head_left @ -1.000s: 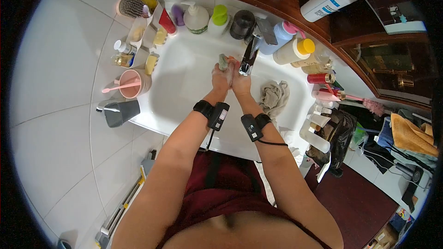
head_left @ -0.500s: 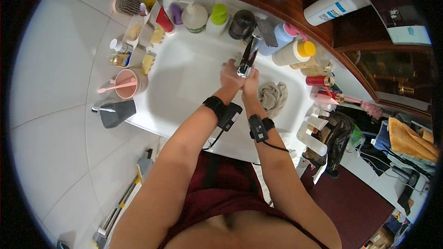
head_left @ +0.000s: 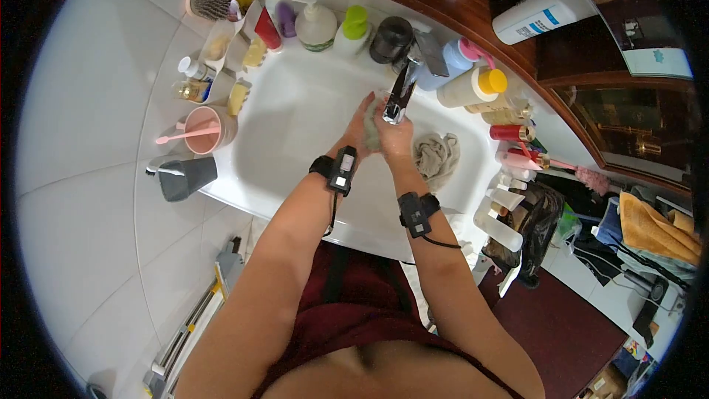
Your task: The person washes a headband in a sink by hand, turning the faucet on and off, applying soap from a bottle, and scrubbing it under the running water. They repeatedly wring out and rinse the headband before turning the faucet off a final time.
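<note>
Below the chrome faucet (head_left: 399, 96), my two hands are close together over the white sink (head_left: 277, 125). A small grey-green cloth (head_left: 371, 127) is pressed between them. My left hand (head_left: 356, 131) holds it from the left, its palm turned inward and its fingers pointing up toward the faucet. On the other side, my right hand (head_left: 396, 135) closes against the cloth, its fingers partly hidden by the spout. A crumpled beige cloth (head_left: 437, 157) lies in the basin just right of my right hand. Both wrists carry black straps with small devices.
Pump and squeeze bottles (head_left: 315, 26) line the back rim, with a yellow-capped bottle (head_left: 473, 86) at the right. A pink cup (head_left: 210, 131) with a toothbrush and a grey container (head_left: 187, 178) stand on the left edge. A wooden shelf (head_left: 517, 66) overhangs the back right.
My hands have parted slightly and the grey-green cloth now shows between them. My left hand has moved a little left and down, its wrist rotated so the device faces up.
</note>
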A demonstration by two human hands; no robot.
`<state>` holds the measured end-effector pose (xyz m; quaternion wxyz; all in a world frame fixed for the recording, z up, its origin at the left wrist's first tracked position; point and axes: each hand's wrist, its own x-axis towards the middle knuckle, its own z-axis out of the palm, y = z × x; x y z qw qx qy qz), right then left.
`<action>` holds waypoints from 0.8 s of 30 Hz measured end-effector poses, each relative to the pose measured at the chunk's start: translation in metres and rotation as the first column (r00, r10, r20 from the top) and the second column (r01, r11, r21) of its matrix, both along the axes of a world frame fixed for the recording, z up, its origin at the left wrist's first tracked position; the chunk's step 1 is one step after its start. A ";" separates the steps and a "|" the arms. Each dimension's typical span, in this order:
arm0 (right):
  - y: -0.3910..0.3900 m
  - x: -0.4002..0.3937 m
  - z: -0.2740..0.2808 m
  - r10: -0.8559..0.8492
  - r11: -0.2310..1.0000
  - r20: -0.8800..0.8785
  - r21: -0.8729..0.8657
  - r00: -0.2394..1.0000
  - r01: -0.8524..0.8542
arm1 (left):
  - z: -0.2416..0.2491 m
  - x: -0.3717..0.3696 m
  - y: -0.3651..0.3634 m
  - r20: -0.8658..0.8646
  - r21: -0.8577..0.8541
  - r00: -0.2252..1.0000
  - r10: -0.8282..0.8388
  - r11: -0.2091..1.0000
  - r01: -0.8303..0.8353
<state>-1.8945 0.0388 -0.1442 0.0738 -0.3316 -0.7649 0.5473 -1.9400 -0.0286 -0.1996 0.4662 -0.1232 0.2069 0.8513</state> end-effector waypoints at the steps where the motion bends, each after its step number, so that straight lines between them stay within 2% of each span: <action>1: -0.005 -0.003 0.002 -0.029 0.999 -0.079 0.016 0.996 0.030 | 0.013 0.007 0.002 0.040 0.040 0.996 0.077 0.996 -0.078; 2: -0.009 -0.006 0.001 -0.059 0.998 -0.157 0.028 0.986 0.064 | 0.019 0.014 0.001 0.083 0.077 0.985 0.149 0.985 -0.156; 3: -0.010 -0.009 0.001 -0.088 0.994 -0.235 0.040 0.968 0.100 | 0.025 0.017 -0.004 0.162 0.193 0.979 0.123 0.969 -0.154; 6: -0.006 -0.010 -0.026 -0.107 0.993 -0.352 0.017 0.930 0.120 | 0.031 0.018 0.003 0.253 0.248 0.957 0.143 0.947 -0.207; 7: -0.005 -0.008 -0.033 -0.099 0.994 -0.361 0.015 0.927 0.112 | 0.028 0.019 0.001 -0.108 0.001 0.984 0.143 0.990 -0.144; 8: -0.006 -0.001 -0.034 -0.070 0.997 -0.325 0.019 0.943 0.081 | 0.018 0.022 -0.004 -0.443 -0.253 0.896 0.036 0.954 -0.163; 9: -0.008 0.004 -0.029 -0.040 0.999 -0.289 0.022 0.957 0.048 | 0.011 0.023 -0.008 -0.517 -0.322 0.856 0.012 0.924 -0.207; 10: -0.012 0.011 -0.023 -0.061 0.988 -0.289 -0.151 0.955 0.018 | 0.005 0.024 -0.011 -0.582 -0.390 0.813 -0.022 0.885 -0.255; 12: -0.030 0.019 0.008 -0.103 0.877 -0.271 -0.478 0.957 -0.041 | -0.002 0.028 -0.014 -0.276 -0.230 0.938 0.211 0.933 -0.278; 13: -0.032 0.019 -0.023 -0.120 0.900 -0.338 -0.433 0.933 -0.042 | -0.004 0.030 -0.012 -0.154 -0.145 0.942 0.299 0.936 -0.321; 15: -0.032 0.018 -0.014 -0.095 0.947 -0.383 -0.319 0.919 -0.035 | -0.009 0.033 -0.009 0.108 0.005 0.899 0.423 0.905 -0.426; 16: -0.032 0.017 -0.009 -0.080 0.965 -0.405 -0.260 0.911 -0.031 | -0.012 0.032 -0.009 -0.060 -0.122 0.934 0.354 0.926 -0.358; 18: -0.026 0.013 -0.009 -0.007 1.000 -0.403 0.019 0.915 0.016 | -0.025 0.030 -0.010 -0.347 -0.390 0.929 0.129 0.881 -0.268; 19: -0.023 0.010 -0.010 0.028 0.986 -0.394 0.160 0.919 0.038 | -0.037 0.029 -0.010 -0.570 -0.472 0.822 0.018 0.812 -0.345; 20: -0.022 0.004 -0.006 0.026 0.964 -0.203 0.265 0.979 0.029 | -0.069 0.030 -0.009 -0.737 -0.520 0.664 -0.125 0.733 -0.439; 22: -0.020 -0.006 0.011 -0.043 0.892 0.194 0.449 0.980 -0.050 | -0.084 0.029 -0.010 -0.820 -0.565 0.445 -0.360 0.633 -0.529; 23: -0.019 -0.006 0.018 -0.047 0.918 0.128 0.396 0.991 -0.007 | -0.077 0.026 -0.013 -0.800 -0.599 0.418 -0.431 0.611 -0.518; 24: -0.016 -0.004 0.026 -0.055 0.941 0.061 0.338 0.997 0.031 | -0.058 0.023 -0.012 -0.729 -0.661 0.572 -0.376 0.603 -0.447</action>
